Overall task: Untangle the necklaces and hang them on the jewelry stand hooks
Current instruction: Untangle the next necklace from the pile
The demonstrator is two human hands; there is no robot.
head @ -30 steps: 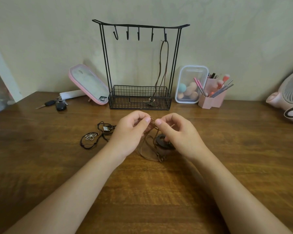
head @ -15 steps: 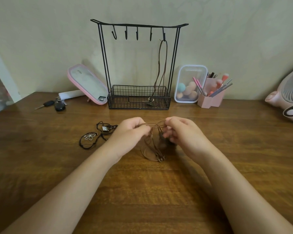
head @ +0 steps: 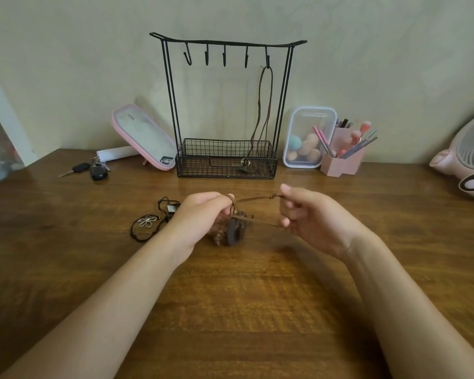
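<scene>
Both hands hold a brown cord necklace [head: 255,199] taut just above the desk [head: 230,310]
The left hand [head: 200,218] grips the bunched cord, with the dark pendant [head: 234,232] dangling just beneath its curled fingers. The right hand [head: 316,218] pinches the far end, so two strands run between them. A tangle of black necklaces [head: 148,222] lies on the desk just left of the left hand. Behind, the jewelry stand [head: 225,44] carries a hung necklace [head: 259,110] on its rightmost hook
</scene>
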